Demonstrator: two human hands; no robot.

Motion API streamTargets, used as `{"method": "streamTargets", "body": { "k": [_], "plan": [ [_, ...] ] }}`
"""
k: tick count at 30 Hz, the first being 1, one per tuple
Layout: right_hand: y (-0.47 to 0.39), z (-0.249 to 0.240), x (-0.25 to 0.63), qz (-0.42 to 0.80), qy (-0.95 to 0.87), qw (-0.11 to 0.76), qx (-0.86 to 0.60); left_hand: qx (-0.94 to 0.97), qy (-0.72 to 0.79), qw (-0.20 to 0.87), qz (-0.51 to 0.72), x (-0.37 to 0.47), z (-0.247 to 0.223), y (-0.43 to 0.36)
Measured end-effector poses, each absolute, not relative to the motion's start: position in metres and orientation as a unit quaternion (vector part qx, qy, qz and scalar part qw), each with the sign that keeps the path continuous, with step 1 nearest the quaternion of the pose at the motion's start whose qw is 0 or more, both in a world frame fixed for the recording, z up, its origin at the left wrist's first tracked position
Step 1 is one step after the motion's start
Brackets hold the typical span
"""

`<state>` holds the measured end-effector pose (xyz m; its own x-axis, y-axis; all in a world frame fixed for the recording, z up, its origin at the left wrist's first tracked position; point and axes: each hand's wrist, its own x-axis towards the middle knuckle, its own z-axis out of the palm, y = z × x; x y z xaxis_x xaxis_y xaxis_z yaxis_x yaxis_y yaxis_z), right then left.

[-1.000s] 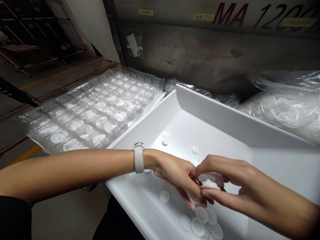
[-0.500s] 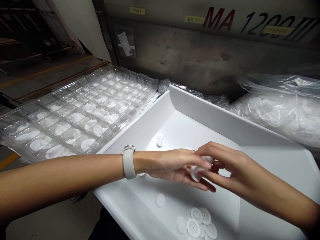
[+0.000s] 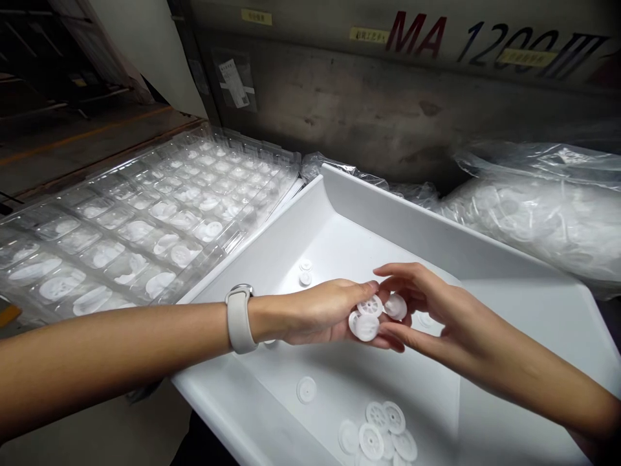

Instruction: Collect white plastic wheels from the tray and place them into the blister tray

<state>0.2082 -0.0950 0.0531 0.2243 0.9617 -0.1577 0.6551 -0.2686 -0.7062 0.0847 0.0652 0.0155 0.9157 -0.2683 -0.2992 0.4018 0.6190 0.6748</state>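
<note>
My left hand, with a grey-banded watch on its wrist, is partly closed around a few white plastic wheels, the thumb pressing from above. Facing it, my right hand curls its fingers about another small white plastic piece with a pointed hub. The two hands nearly touch above a white plastic tray. Lower in the tray lies a pile of spoked white wheels, with a single disc to its left. Two smaller pieces rest beyond my left hand.
On the left stands a clear compartment tray with white parts in its cells. A clear plastic bag full of white pieces lies to the right. Behind rises a machine panel with lettering and labels.
The wheels, blurred between both hands before, now show plainly in my left hand. My right fingers have opened out somewhat around a piece. The view has shifted slightly.
</note>
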Motion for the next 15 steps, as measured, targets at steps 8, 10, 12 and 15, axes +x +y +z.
{"method": "streamTargets", "body": {
  "k": [8, 10, 12, 15],
  "plan": [
    [-0.0937, 0.055, 0.2103, 0.274, -0.577, 0.248, -0.728, 0.37, 0.121, 0.899, -0.202, 0.0863, 0.0145, 0.0667],
    [-0.0956, 0.054, 0.2126, 0.259, -0.587, 0.25, -0.725, 0.365, 0.126, 0.898, -0.21, 0.086, 0.0142, 0.0677],
    [-0.0965, 0.0535, 0.2142, 0.248, -0.582, 0.253, -0.732, 0.362, 0.119, 0.898, -0.219, 0.0853, 0.0141, 0.0684],
    [-0.0953, 0.0524, 0.2142, 0.241, -0.57, 0.234, -0.75, 0.361, 0.11, 0.896, -0.232, 0.0844, 0.0141, 0.0683]
  ]
}}
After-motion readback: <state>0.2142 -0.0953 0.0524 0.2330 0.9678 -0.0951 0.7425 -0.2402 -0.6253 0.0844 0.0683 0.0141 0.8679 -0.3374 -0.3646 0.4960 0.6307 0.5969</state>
